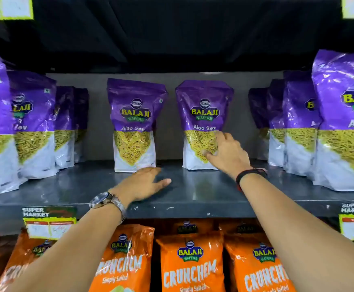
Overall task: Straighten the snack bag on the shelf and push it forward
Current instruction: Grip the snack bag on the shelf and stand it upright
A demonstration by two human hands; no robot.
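Observation:
Two purple and white Aloo Sev snack bags stand upright far back on the grey shelf. My right hand reaches in and lies on the lower right front of the right bag, fingers spread against it. My left hand rests palm down on the shelf just in front of the left bag, fingertips near its base, holding nothing. A watch is on my left wrist and a dark band on my right.
More purple Aloo Sev bags stand in rows at the left and right of the shelf, nearer the front edge. Orange Crunchem bags fill the shelf below. Price tags hang on the shelf edge.

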